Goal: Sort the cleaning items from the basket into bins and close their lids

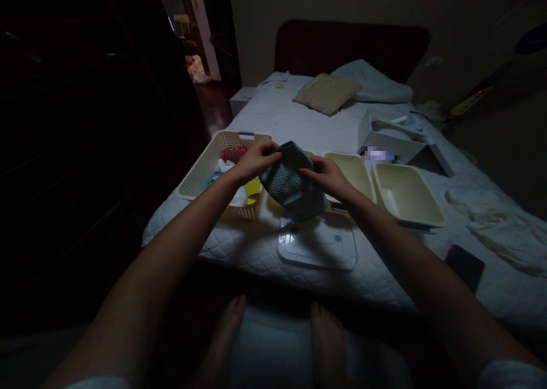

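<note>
A dark blue-grey knitted cloth hangs in the air above the foot of the bed, held by both my hands. My left hand grips its upper left edge with the fingers curled over it. My right hand pinches its right side. Below the cloth lies a clear plastic lid on the white quilt. To the left of my left hand stands a cream perforated basket holding red, white, blue and yellow items.
Two cream tubs sit right of the cloth, with an open white box behind them. A dark phone and a crumpled white cloth lie at the right. Pillows rest by the headboard. My bare feet show below.
</note>
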{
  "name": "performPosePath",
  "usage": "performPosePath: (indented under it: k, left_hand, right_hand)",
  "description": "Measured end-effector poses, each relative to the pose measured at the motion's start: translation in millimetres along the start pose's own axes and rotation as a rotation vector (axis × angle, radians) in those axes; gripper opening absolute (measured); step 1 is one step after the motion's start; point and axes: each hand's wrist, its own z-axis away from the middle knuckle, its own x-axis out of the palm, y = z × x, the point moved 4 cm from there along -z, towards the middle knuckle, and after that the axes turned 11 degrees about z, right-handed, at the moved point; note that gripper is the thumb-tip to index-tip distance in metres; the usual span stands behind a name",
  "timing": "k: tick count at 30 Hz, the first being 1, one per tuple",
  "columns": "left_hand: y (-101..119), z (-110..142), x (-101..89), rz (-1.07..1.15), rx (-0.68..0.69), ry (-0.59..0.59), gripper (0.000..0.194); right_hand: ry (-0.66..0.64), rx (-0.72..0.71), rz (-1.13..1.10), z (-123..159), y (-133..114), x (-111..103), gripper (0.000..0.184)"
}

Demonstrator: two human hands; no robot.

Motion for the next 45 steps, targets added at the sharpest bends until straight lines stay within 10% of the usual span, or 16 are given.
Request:
performPosePath:
  k: [12, 29, 45]
  left_hand:
    - [10, 1, 11.5, -0.213, 0.055, -0.122, 0.017]
    - [-16, 2, -58.8, 0.172, 0.061, 0.51, 0.024]
    - [-52, 13, -83.2, 0.4, -0.146, 0.575, 0.032]
  right_hand:
    - [-0.039, -0.047, 0.16, 2, -12, 6, 0.018]
    - [0.035, 0.009, 0.211, 2, -1, -9, 0.025]
    - [0.422, 0.155, -0.002, 1, 41, -38, 0.028]
